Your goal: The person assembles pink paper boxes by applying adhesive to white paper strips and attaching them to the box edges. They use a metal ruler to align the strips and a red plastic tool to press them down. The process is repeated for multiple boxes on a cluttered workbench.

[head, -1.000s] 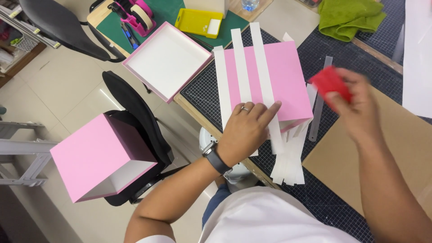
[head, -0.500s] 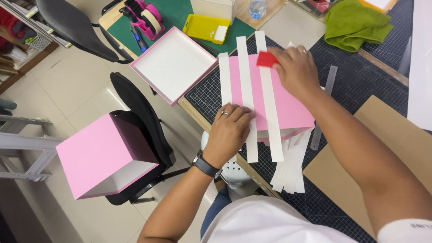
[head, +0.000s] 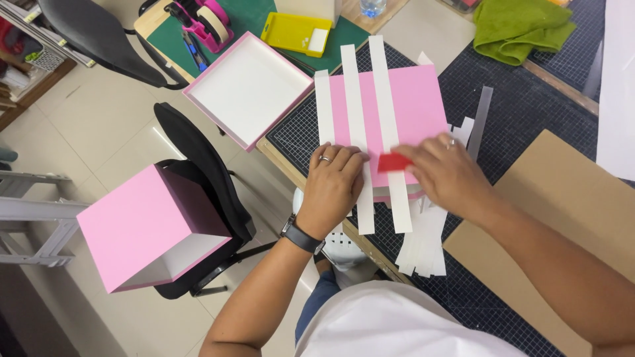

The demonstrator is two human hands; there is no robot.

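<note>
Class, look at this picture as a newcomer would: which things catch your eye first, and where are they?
The pink board with three white strips across it lies mid-table on the cutting mat. The left hand presses its near edge, and the right hand holds a red scraper on one strip. A pink box sits on the chair at lower left.

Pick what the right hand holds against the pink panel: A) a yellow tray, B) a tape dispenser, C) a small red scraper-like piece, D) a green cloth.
C: the right hand presses a small red piece onto a white strip across the pink panel.
</note>
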